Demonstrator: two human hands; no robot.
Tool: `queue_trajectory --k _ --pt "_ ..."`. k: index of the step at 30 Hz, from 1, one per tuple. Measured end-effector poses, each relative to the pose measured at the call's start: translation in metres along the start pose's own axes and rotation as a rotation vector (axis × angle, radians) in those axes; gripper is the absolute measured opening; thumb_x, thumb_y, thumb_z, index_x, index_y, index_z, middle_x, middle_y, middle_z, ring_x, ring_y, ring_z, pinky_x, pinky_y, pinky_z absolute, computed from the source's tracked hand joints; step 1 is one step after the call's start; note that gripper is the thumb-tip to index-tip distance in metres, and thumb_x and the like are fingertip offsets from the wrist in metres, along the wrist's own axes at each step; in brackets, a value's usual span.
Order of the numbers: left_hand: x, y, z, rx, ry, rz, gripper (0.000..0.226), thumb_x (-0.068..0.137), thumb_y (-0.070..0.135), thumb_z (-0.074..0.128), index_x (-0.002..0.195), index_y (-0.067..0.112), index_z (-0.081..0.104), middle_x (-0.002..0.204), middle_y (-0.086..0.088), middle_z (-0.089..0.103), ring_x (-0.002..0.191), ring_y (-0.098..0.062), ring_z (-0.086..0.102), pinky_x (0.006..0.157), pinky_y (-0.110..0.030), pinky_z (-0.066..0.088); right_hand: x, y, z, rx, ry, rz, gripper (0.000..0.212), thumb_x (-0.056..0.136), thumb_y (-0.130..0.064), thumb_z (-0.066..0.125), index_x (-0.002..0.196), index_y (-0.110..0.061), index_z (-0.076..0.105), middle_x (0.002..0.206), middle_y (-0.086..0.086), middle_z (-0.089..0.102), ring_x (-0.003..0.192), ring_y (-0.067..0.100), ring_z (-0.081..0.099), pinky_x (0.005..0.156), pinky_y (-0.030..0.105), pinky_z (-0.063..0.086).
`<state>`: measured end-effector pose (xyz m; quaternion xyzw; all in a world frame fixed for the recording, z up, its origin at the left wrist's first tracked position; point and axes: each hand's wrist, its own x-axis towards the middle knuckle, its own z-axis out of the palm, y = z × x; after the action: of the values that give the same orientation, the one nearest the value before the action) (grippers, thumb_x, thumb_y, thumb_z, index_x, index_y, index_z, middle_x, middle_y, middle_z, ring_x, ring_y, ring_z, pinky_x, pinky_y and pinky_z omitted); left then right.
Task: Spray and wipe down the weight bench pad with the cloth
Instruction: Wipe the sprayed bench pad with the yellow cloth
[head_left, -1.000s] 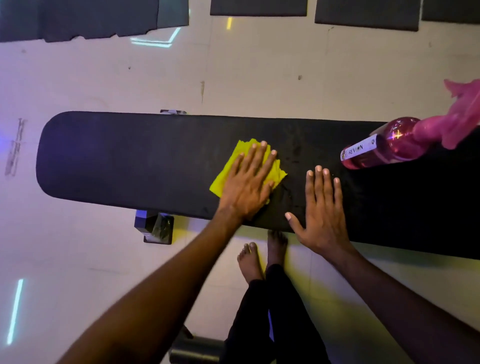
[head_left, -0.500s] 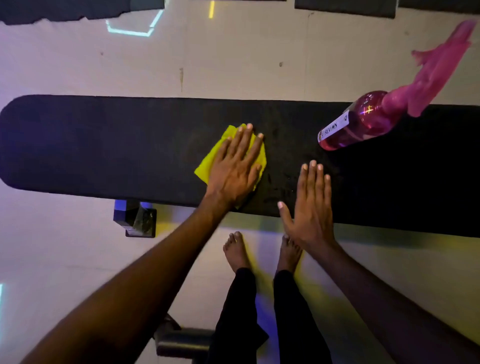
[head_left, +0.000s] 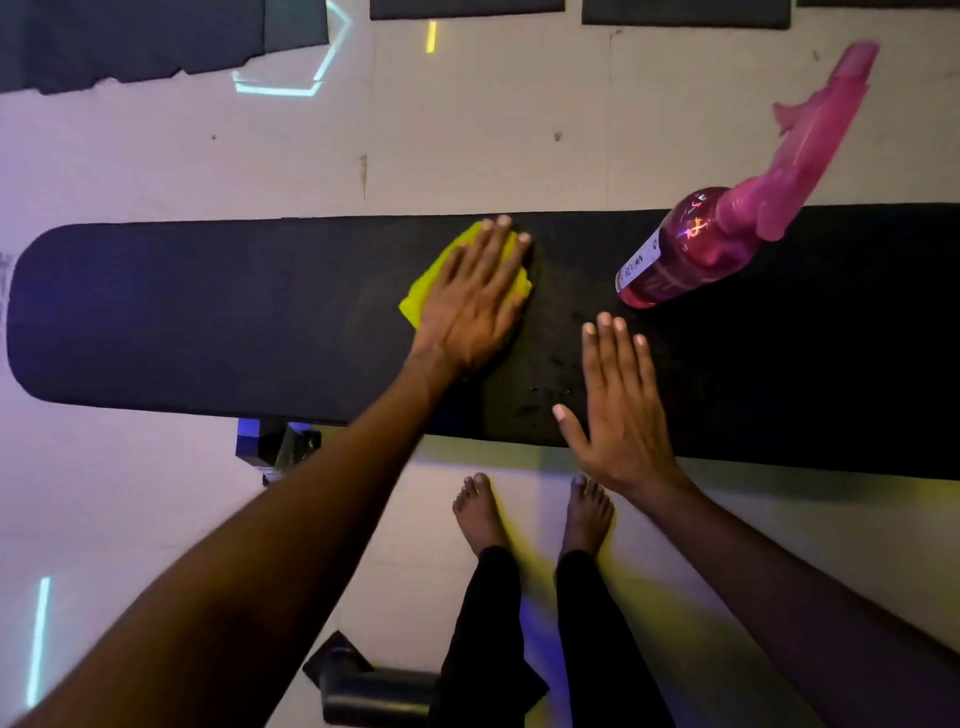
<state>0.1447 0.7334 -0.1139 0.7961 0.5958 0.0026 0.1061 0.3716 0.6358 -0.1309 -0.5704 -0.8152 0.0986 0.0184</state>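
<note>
Mid-wipe, judging by the layout. Left hand lies flat on the yellow cloth, fingers straight and close together, pressing it onto the black bench pad just left of frame centre, toward the pad's far edge. Cloth shows mostly at the hand's left side and under the fingertips.

Right hand rests flat on the pad near its lower edge, fingers straight, thumb spread out, holding nothing. I read it as bracing.

Pink spray bottle stands on the pad at right of frame, nozzle toward the upper right corner. Well apart from the cloth, near the right hand's fingertips.

Small wet specks glint on the pad between the two hands.

Risks as I judge them:
- A wide stroke rightward could knock the bottle off the pad onto the floor.
- Cloth looks bunched under the palm; it may slide out and leave bare skin wiping.
- The pad's left end, far from the cloth, could get skipped.
- Bare feet under the edge: drips would make the floor slippery.
</note>
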Motion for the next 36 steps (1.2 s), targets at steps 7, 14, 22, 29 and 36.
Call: queue_trajectory --k 7,14,22,29,36 --pt "-0.027 0.060 0.011 -0.064 0.063 -0.501 0.070 0.104 0.044 0.024 0.163 0.009 0.008 0.171 -0.017 0.004 0.159 -0.031 0.002 0.129 -0.045 0.007 0.005 0.005 0.008 -0.046 -0.016 -0.032 0.093 0.099 -0.058 0.038 0.166 -0.004 0.002 0.175 0.018 -0.002 0.163 0.033 0.000 0.130 0.058 0.015" --pt "0.034 -0.004 -0.010 -0.027 -0.010 -0.109 0.067 0.104 0.046 0.016 0.164 0.015 0.014 0.172 -0.009 0.010 0.160 -0.024 0.007 0.129 -0.042 0.010 0.005 0.005 0.014 -0.056 -0.005 -0.030 0.095 0.098 -0.060 0.036 0.166 -0.004 0.001 0.175 0.017 -0.003 0.164 0.033 0.000 0.131 0.057 0.013" --pt "-0.051 0.068 0.020 -0.064 0.043 -0.464 0.068 0.106 0.040 0.025 0.163 0.010 0.007 0.172 -0.014 0.002 0.160 -0.030 0.000 0.130 -0.044 0.006 0.006 0.006 0.008 -0.019 -0.024 -0.043 0.095 0.097 -0.058 0.041 0.166 -0.004 0.002 0.175 0.017 -0.002 0.164 0.033 0.000 0.130 0.058 0.015" --pt "-0.076 0.009 0.013 -0.022 0.043 -0.334 0.066 0.105 0.042 0.028 0.163 0.013 0.015 0.172 -0.010 0.010 0.160 -0.026 0.006 0.128 -0.045 0.017 -0.017 0.032 -0.004 -0.043 -0.069 -0.066 0.093 0.097 -0.059 0.040 0.167 -0.008 0.005 0.176 0.013 0.002 0.164 0.030 0.003 0.130 0.059 0.014" --pt "-0.077 0.126 0.031 -0.138 0.050 -0.485 0.069 0.104 0.041 0.029 0.163 0.011 0.012 0.172 -0.014 0.007 0.160 -0.028 0.002 0.129 -0.045 0.008 -0.041 0.034 -0.011 -0.077 -0.129 0.004 0.098 0.095 -0.060 0.040 0.165 -0.002 0.003 0.175 0.018 -0.001 0.163 0.035 0.000 0.130 0.061 0.012"
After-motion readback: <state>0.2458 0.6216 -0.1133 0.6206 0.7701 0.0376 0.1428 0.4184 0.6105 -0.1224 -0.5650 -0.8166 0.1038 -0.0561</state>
